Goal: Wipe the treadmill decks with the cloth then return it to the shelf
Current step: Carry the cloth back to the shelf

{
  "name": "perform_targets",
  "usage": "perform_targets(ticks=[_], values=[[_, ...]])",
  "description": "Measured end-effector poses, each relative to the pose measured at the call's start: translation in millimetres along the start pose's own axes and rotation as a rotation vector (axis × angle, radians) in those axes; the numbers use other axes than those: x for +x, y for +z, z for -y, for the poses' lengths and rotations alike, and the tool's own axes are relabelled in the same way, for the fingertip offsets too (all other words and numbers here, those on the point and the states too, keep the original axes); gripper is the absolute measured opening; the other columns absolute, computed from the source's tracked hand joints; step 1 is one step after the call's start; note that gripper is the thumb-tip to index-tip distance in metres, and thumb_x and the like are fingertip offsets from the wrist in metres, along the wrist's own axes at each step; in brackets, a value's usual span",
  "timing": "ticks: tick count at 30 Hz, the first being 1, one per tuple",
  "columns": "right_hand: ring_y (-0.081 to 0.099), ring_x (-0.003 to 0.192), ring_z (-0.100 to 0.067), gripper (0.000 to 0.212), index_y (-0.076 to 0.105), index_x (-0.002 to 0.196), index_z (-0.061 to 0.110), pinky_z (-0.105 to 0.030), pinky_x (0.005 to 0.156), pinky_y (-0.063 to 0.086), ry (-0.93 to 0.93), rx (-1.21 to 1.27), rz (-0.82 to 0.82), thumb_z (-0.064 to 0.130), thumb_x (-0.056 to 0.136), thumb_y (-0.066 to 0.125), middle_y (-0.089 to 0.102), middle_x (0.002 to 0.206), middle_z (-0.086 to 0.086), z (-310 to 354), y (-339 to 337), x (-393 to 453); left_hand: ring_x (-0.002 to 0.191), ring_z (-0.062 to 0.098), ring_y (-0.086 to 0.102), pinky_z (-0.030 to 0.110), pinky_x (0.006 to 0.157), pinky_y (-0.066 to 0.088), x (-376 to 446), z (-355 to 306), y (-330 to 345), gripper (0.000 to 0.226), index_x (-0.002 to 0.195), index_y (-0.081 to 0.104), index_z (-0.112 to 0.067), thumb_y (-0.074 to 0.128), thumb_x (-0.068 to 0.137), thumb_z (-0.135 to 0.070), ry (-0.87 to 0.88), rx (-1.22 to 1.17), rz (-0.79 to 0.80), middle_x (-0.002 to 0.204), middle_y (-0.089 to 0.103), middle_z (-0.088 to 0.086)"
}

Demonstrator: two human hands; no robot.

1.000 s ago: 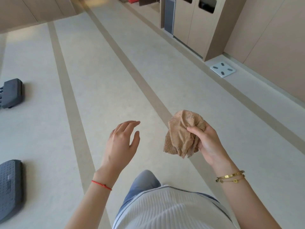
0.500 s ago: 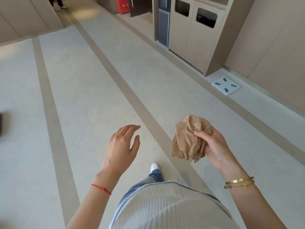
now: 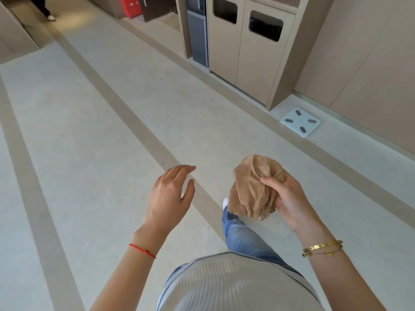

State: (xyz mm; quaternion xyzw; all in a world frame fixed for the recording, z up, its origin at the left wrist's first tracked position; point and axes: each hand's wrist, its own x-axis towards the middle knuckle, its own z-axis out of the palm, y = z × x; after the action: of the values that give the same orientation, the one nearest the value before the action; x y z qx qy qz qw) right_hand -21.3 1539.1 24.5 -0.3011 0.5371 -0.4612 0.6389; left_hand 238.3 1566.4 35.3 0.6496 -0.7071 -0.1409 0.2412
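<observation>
A crumpled tan cloth (image 3: 251, 189) is bunched in my right hand (image 3: 289, 198), whose thumb and fingers curl round it at waist height. My left hand (image 3: 170, 196) hovers to the left of the cloth with relaxed fingers, holding nothing and apart from it. No treadmill and no shelf is in view. Below the hands show my white ribbed top and a leg in blue jeans stepping forward over the pale floor.
A beige bin cabinet (image 3: 244, 46) with two dark openings stands along the right wall, a grey appliance (image 3: 197, 37) beside it. A white bathroom scale (image 3: 300, 121) lies on the floor by the wall. A red box (image 3: 130, 6) and another person's legs (image 3: 45, 9) are far ahead.
The view has advanced and turned right: the dark treadmill parts at the left edge have left the frame, the cabinet and scale are nearer. Both hands keep their pose, the cloth still held.
</observation>
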Motion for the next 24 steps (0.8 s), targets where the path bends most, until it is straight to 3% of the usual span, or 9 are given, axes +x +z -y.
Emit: perform_targets(ticks=[3, 8, 15, 24], values=[[0.072, 0.094, -0.023, 0.026, 0.065, 0.114, 0.006, -0.025, 0.063, 0.056, -0.001, 0.007, -0.005, 0.003, 0.088, 0.062, 0.073, 0.103, -0.013, 20.0, 10.1, 67.7, 0.116, 0.022, 0.061, 0.043, 0.095, 0.051, 71.4, 18.5, 12.2, 0.031, 0.126, 0.063, -0.013, 0.057, 0.097, -0.013, 0.016, -0.003, 0.0, 0.124, 0.065, -0.001], [0.071, 0.099, -0.024, 0.026, 0.066, 0.113, 0.008, -0.03, 0.073, 0.055, 0.006, -0.013, -0.009, 0.005, 0.088, 0.063, 0.073, 0.106, -0.013, 75.2, 30.4, 190.4, 0.116, 0.021, 0.061, 0.038, 0.095, 0.051, 205.1, 37.2, 20.7, 0.031, 0.126, 0.064, -0.014, 0.058, 0.096, -0.013, 0.002, 0.005, -0.02, 0.123, 0.065, -0.002], [0.069, 0.103, -0.024, 0.03, 0.063, 0.118, 0.009, -0.036, 0.082, 0.054, -0.036, -0.032, -0.001, 0.003, 0.089, 0.062, 0.072, 0.11, -0.012, 170.5, 58.6, 345.3, 0.114, 0.024, 0.062, 0.044, 0.093, 0.053, 390.2, 53.9, 25.2, 0.031, 0.127, 0.063, -0.012, 0.057, 0.096, -0.012, 0.029, 0.007, -0.044, 0.123, 0.066, 0.001], [0.069, 0.104, -0.026, 0.033, 0.061, 0.122, 0.007, -0.038, 0.083, 0.055, -0.013, 0.016, -0.071, 0.003, 0.089, 0.063, 0.071, 0.112, -0.014, 227.4, 101.9, 508.5, 0.115, 0.024, 0.062, 0.045, 0.095, 0.052, 578.0, 95.4, 46.5, 0.031, 0.126, 0.064, -0.013, 0.059, 0.096, -0.014, 0.061, -0.011, -0.009, 0.124, 0.066, 0.001]])
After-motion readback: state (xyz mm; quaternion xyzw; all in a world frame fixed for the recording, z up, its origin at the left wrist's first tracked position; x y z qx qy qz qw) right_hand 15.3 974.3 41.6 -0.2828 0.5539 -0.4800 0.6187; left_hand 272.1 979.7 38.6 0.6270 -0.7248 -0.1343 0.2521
